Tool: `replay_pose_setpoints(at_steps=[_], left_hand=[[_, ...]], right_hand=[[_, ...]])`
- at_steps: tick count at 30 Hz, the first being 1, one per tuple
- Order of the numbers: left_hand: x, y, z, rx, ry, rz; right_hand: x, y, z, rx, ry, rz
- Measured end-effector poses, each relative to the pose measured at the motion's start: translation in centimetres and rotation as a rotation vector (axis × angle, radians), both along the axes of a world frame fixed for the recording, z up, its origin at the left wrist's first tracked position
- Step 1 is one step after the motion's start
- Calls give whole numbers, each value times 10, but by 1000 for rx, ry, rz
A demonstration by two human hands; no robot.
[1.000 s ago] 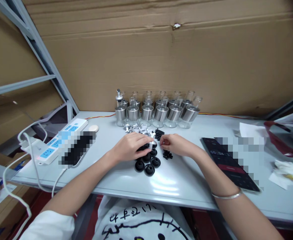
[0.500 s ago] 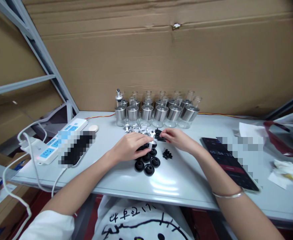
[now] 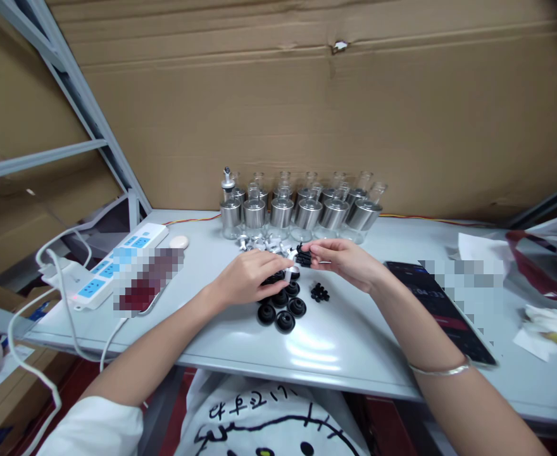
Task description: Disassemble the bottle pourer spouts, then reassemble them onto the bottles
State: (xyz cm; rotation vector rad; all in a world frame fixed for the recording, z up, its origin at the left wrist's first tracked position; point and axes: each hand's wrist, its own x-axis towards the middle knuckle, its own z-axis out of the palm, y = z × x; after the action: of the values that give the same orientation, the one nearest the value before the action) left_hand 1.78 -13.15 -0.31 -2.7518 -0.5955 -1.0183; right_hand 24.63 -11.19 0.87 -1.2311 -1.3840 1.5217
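Note:
My left hand (image 3: 247, 278) is closed on a silver pourer spout (image 3: 290, 271), held low over the table with its wider end down. Close to the spout's tip is my right hand (image 3: 342, 258), its thumb and forefinger pinched together; what they hold, if anything, is too small to make out. Right by those fingertips lies a pile of thin black tubes (image 3: 303, 257). Black ribbed stoppers (image 3: 285, 320) are grouped below my left hand, which covers some of them. More silver spouts (image 3: 262, 242) lie in a heap behind it. Small black caps (image 3: 319, 292) are clustered below my right hand.
Two rows of glass bottles with metal sleeves (image 3: 281, 214) stand at the back; the leftmost front one carries a spout. A power strip (image 3: 119, 266) and a phone (image 3: 150, 285) lie left. On the right are a tablet (image 3: 442, 310) and crumpled tissue (image 3: 549, 322).
My right hand has lifted slightly from the black tubes and turned, its fingertips now nearer the spout. My left hand keeps hold of the spout. The view has shifted slightly.

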Motion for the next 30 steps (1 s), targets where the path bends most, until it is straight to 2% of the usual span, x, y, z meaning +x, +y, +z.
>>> replay_pose_setpoints(at_steps=[7, 17, 24, 30], left_hand=[[-1, 0, -1, -24, 2, -4], [0, -1, -1, -48, 14, 7], [0, 0, -2, -22, 1, -11], [0, -1, -1, -17, -2, -3]], right_hand=[[-3, -3, 5, 39, -28, -38], [-2, -1, 1, 177, -40, -85], [-5, -3, 3, 63, 127, -112], [-8, -5, 6, 5, 128, -166]])
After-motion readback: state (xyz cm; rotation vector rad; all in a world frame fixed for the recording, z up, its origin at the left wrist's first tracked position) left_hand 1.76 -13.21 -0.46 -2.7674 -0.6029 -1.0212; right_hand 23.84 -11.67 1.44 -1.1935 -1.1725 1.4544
